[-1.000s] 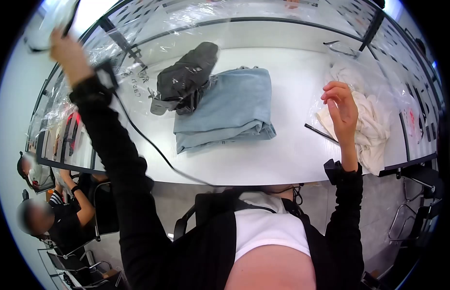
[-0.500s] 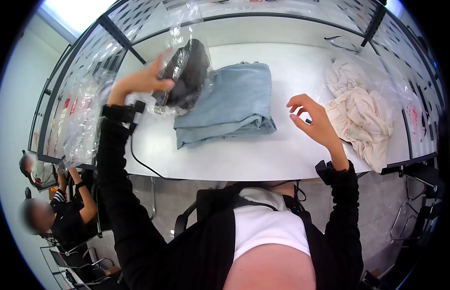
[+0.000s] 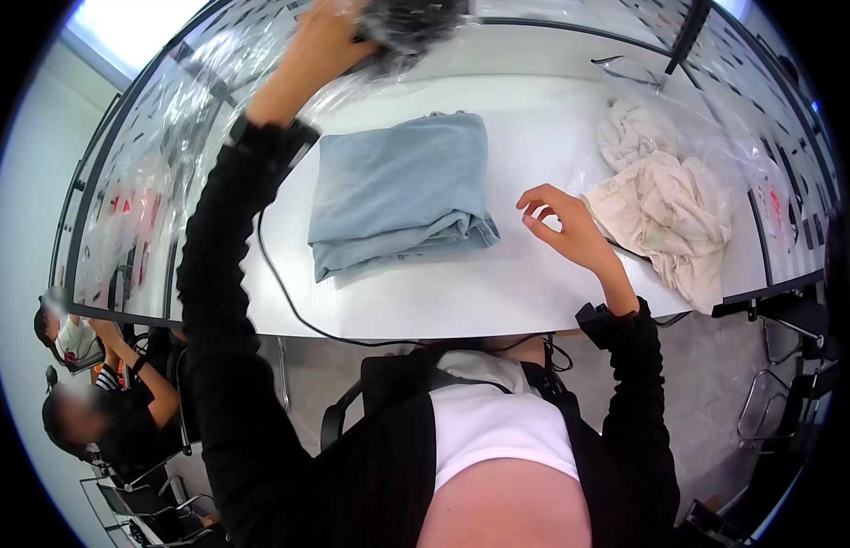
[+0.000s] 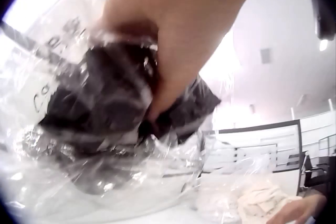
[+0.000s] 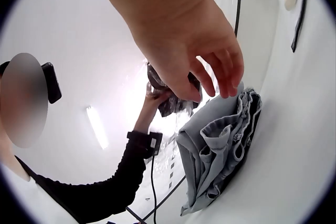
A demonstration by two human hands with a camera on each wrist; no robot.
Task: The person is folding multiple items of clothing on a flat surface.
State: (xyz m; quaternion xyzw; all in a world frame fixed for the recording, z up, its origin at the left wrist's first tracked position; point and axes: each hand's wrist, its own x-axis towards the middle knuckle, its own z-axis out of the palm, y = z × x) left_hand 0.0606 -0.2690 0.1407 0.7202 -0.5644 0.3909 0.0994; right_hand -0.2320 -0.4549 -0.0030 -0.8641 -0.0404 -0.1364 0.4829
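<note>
My left hand (image 3: 320,57) is raised over the back left of the table and grips a dark bundle in clear plastic (image 3: 411,26). In the left wrist view the thumb and fingers pinch the dark bundle (image 4: 107,95), with the loose crinkled bag around it. What the dark bundle is, I cannot tell. Folded light-blue jeans (image 3: 397,192) lie mid-table, their waistband edge (image 5: 223,140) showing in the right wrist view. My right hand (image 3: 571,226) hovers to the right of the jeans, fingers loosely bent around nothing.
Crumpled cream cloth (image 3: 667,210) lies on the right of the table, with clear plastic bags (image 3: 717,137) behind it. More clear plastic (image 3: 137,219) is at the left side panel. A black cable (image 3: 292,306) runs from my left wrist past the table's front edge. Another person (image 3: 123,411) sits at the left.
My left hand came from the far left to the dark bundle beside the jeans, took hold and lifted it up and away. My right hand moved left, nearer the jeans.
</note>
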